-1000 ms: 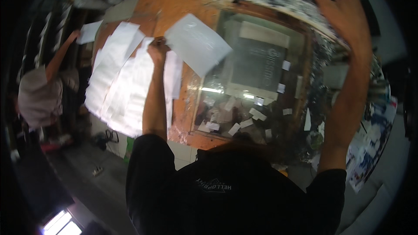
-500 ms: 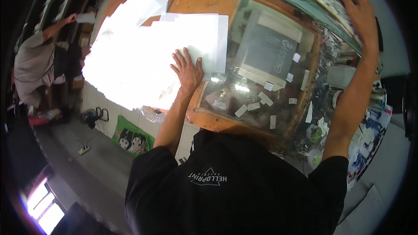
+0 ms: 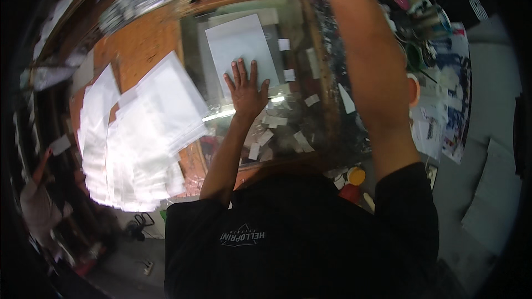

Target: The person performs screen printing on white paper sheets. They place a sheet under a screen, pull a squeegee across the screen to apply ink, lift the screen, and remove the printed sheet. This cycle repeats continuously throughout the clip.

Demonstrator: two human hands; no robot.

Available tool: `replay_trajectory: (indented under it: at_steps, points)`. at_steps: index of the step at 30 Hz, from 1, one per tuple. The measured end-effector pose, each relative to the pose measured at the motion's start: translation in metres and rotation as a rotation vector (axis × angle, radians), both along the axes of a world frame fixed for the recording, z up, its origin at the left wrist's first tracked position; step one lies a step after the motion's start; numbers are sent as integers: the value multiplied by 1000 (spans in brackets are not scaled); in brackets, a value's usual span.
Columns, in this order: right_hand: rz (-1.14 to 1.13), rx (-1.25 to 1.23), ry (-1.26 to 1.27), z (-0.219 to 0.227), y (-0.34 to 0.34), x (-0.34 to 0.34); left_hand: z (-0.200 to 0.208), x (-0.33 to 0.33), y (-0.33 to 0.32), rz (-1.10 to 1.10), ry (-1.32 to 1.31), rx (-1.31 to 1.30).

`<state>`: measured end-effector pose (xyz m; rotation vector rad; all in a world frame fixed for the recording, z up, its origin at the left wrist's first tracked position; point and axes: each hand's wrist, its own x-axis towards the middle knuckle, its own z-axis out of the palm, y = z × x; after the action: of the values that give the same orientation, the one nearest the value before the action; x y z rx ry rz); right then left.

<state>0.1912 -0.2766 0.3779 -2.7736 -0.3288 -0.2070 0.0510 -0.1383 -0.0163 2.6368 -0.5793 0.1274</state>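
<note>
My left hand (image 3: 247,89) lies with fingers spread on a white sheet (image 3: 235,32). Under that sheet is a glass-topped board (image 3: 194,36) with a worn wooden border, and the sheet covers most of a dark rectangle on it. Small pale tabs (image 3: 289,75) stand beside the sheet's right edge. My right forearm (image 3: 372,55) stretches up past the top edge of the picture, so the hand itself is out of sight. A paint-smeared frame edge (image 3: 144,8) curves along the far side of the board.
Left of the glass, a fanned pile of white sheets (image 3: 138,149) rests on an orange wooden tabletop (image 3: 147,41). Several pale scraps (image 3: 266,135) lie on the near glass. Cans (image 3: 432,22) stand at the right. Another person (image 3: 40,213) at far left holds up a pale sheet.
My left hand has moved from the pile onto the glass, where a white sheet now covers the dark rectangle. The view has turned, and my right hand has left the picture at the top.
</note>
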Motion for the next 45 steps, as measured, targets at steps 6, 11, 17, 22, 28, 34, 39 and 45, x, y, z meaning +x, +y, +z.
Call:
replay_trajectory:
  at_steps: [6, 11, 17, 22, 28, 34, 39, 45]
  points:
    - [147, 225, 242, 13, -13, 0, 1, -8, 10, -124, 74, -204]
    - [206, 383, 86, -2, -23, -16, 4, -31, 11, 6, 15, 18]
    - [204, 275, -67, -16, -16, -22, 4, -41, 14, -8, 0, 14]
    - [99, 196, -6, -3, -18, -17, 15, -40, 8, -56, 26, -62]
    - [84, 64, -333, -115, 18, -91, 140, -63, 48, 132, 200, -984]
    - [12, -84, -161, -283, 27, -173, 105, -107, 72, 717, 1190, -1834]
    - [-1, -6, 24, -305, 29, -175, 73, -98, 68, 995, 1252, -1741]
    - [62, -27, -163, -323, 27, -168, 54, -97, 73, 948, 1259, -1723]
